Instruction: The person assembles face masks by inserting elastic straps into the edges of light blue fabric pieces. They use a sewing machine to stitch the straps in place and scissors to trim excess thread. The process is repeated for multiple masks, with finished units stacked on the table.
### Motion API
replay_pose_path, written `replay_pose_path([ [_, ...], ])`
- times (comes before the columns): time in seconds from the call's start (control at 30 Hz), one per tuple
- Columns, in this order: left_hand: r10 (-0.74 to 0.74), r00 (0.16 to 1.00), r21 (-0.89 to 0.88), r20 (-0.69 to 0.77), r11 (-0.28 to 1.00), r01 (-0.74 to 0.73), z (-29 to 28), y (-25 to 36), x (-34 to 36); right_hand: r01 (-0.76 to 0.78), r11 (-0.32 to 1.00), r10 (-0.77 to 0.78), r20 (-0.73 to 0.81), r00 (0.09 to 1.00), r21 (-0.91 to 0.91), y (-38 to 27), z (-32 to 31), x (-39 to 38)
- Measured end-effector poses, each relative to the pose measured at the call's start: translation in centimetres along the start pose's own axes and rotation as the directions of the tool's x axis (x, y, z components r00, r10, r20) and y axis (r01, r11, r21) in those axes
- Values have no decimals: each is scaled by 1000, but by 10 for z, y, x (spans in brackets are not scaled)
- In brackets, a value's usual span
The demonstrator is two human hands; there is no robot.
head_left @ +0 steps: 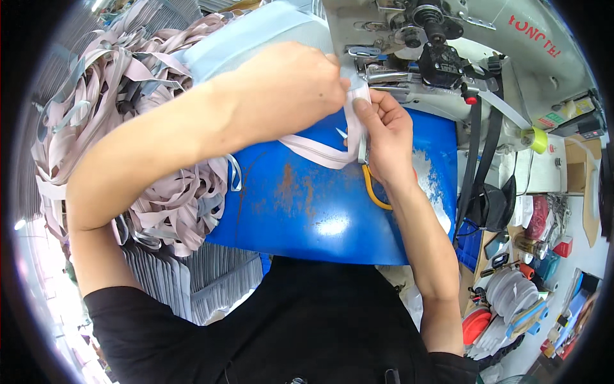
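My left hand [306, 84] is closed in front of a light blue mesh panel [252, 32], its fingertips hidden behind the knuckles at the upper end of a pink zipper strip [323, 156]. My right hand [387, 133] pinches that strip between thumb and curled fingers just below. The strip loops down and off to the left over a blue work surface [294, 217]. Scissors with a yellow handle [369, 187] hang at my right palm, blades pointing up-left, partly covered by the strip; whether the fingers grip them too I cannot tell.
A sewing machine [524, 45] fills the upper right, with black straps [476, 153] hanging from it. Heaped pink and grey strips [83, 109] lie at the left, stacked grey pieces [217, 285] below. Cardboard [579, 169], white spools [511, 294] and assorted tools stand at the right.
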State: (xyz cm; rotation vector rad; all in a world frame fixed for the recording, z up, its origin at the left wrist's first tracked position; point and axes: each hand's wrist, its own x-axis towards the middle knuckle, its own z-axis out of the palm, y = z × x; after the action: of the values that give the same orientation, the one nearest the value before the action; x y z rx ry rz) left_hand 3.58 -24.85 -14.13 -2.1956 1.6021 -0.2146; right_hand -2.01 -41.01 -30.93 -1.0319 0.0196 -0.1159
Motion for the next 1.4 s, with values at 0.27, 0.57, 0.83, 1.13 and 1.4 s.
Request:
replay_pose_path([
  [0.27,-280,952,-258,-121,935,243,17,53,21,34,999,-34,-33,999,-9,0,5,-6],
  [0.57,-409,892,-475,-192,834,280,36,87,-31,-37,998,38,27,999,-43,-6,-4,-21],
  [0.83,-167,985,-206,-30,966,158,3,88,-73,-46,994,43,33,999,96,-7,-1,-43],
  [1.13,-67,998,-72,-10,995,66,-9,46,-51,-67,995,66,25,998,74,-14,1,-43],
  [1.4,36,999,34,-1,999,-36,-6,0,-30,-55,996,53,34,998,65,-15,5,-17],
])
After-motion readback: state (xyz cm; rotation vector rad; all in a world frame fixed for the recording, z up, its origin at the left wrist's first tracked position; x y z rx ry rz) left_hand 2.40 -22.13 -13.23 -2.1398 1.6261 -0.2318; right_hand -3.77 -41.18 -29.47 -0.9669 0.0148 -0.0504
